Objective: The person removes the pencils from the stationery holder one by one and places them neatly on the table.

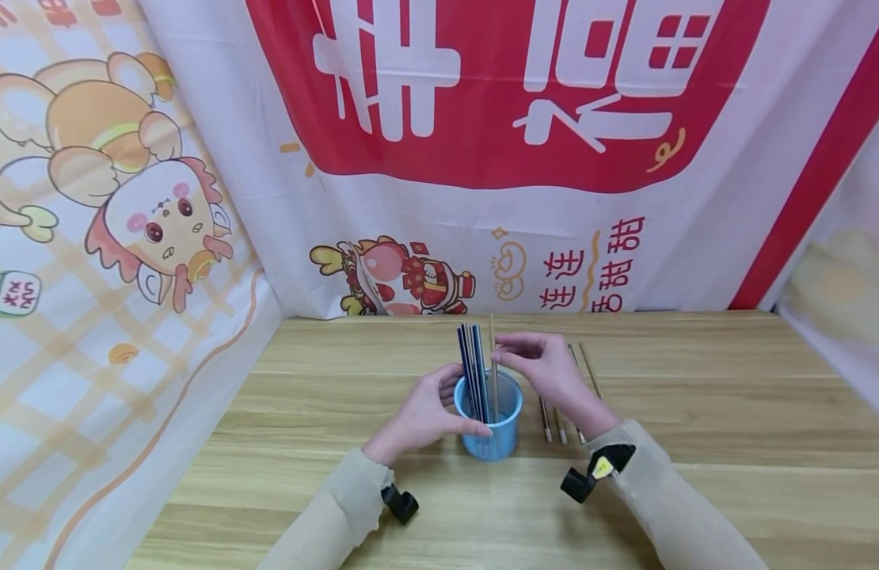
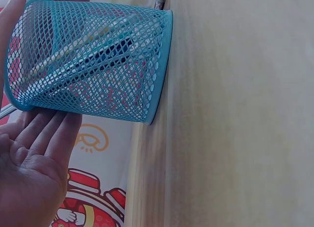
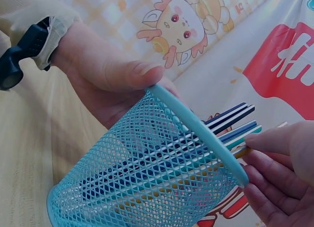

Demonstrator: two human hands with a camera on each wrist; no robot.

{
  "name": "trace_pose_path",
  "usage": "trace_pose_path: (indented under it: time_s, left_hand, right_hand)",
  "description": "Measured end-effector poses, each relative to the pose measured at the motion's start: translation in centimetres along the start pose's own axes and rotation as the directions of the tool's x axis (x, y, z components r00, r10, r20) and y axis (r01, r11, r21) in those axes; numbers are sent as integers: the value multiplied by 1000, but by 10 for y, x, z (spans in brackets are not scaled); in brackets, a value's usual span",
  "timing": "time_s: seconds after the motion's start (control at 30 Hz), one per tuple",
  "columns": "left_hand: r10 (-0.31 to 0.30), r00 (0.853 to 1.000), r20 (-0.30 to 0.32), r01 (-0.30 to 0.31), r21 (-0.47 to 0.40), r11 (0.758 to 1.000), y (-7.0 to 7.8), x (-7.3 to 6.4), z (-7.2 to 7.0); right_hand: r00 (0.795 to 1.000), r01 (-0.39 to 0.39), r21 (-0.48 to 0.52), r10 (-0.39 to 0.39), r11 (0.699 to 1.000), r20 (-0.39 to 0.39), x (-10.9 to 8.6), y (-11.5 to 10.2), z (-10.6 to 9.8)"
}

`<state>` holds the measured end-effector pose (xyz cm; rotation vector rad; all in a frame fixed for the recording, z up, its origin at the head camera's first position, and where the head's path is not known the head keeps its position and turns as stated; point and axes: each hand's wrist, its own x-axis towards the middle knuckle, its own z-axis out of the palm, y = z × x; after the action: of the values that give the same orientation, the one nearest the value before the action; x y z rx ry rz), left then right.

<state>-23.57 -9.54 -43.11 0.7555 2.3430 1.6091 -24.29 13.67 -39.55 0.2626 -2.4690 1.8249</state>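
Can see a light-blue mesh pencil cup standing upright on the wood-grain tabletop, towards five o'clock from the centre of the head view. Steadied from the cup's nine o'clock by the left hand — with the grip clasped around the cup, thumb across the near rim, fingers along the far side. Pinched between thumb and fingertips of the right hand, coming in from two o'clock: a tan pencil, nearly upright, with its lower part inside the cup (showing through the mesh in the right-wrist view). Can make out several dark-blue pencils bunched inside, just beside the tan one towards nine o'clock, rising above the rim. At three o'clock, near the cup, loose pencils on the wood, partly hidden by the right hand and forearm — cannot count exactly. Hung at twelve o'clock, a red-and-white printed cloth.
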Motion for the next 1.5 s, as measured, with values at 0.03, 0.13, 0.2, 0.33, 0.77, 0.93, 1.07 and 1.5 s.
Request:
trace_pose_path:
  time_s: [0.03, 0.13, 0.2, 0.33, 0.77, 0.93, 1.07, 1.5]
  left_hand:
    - [-1, 1000, -1, 1, 0, 1000, 0, 0, 0]
    - [-3, 1000, -2, 3, 2, 1000, 0, 0, 0]
    - [-6, 1000, -2, 6, 4, 1000, 0, 0, 0]
    - [-16, 1000, 0, 16, 9, 1000, 1, 0, 0]
    - [-27, 1000, -7, 27, 23, 999, 0, 0, 0]
    - [-27, 1000, -9, 27, 21, 999, 0, 0, 0]
    - [-31, 999, -12, 31, 20, 999, 0, 0, 1]
    - [-24, 1000, -12, 24, 16, 1000, 0, 1, 1]
  right_hand:
    - [1000, 5, 16, -5, 1000, -8, 0, -1, -1]
    - [1000, 12, 53, -10, 999, -25, -1, -3, -2]
    - [1000, 9, 77, -7, 997, -30, -2, -4, -3]
    - [999, 5, 103, 0, 995, -48, -3, -6, -6]
    - [992, 9, 128, 7, 992, -126, -5, -11, -17]
    - [987, 29, 165, -2, 986, -159, -6, -13, -22]
    - [981, 54, 209, -13, 976, -193, -5, -14, -27]
    - [948, 124, 400, 11, 908, -319, -3, -21, -49]
